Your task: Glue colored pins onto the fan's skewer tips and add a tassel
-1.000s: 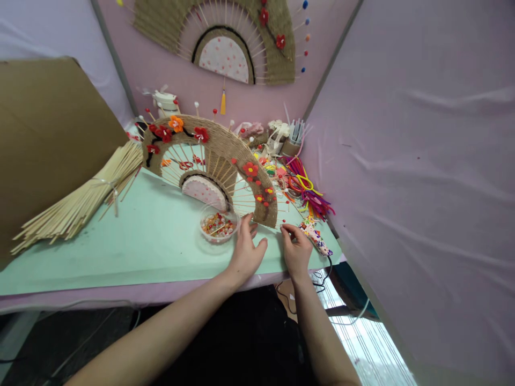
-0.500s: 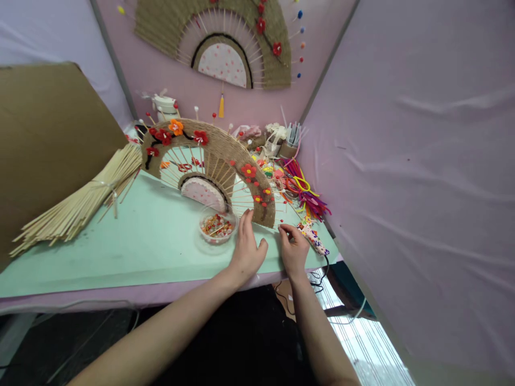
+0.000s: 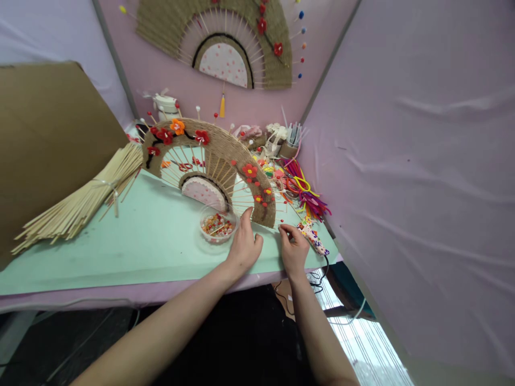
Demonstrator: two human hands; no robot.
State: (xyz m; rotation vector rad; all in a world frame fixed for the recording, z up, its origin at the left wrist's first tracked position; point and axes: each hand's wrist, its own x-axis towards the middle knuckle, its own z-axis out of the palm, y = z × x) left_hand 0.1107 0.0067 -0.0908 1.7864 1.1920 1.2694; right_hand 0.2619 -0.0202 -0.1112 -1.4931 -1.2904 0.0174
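Note:
A twine-wrapped fan [image 3: 219,136] with thin stick ribs, felt flowers and bead-tipped sticks along its rim stands on the table. Just below its right part is my left hand [image 3: 244,245], fingers stretched and thumb apart, holding nothing I can see. Beside that hand sits a clear plastic tub [image 3: 218,228] of red, orange and clear beads. My right hand [image 3: 294,246] is at the fan's lower right corner, thumb and forefinger pinched together; what is between them is too small to make out. A patterned glue gun [image 3: 314,239] lies right of it.
To the left, a tied bundle of thin sticks [image 3: 86,195] leans by a cardboard sheet [image 3: 52,145]. Purple and red pipe cleaners [image 3: 311,203], scissors and craft scraps crowd the right back. A larger fan [image 3: 277,69] hangs on the wall behind.
My left hand has shifted slightly down and left, its fingers drawn a little back from the fan. My right hand keeps its pinch in nearly the same place.

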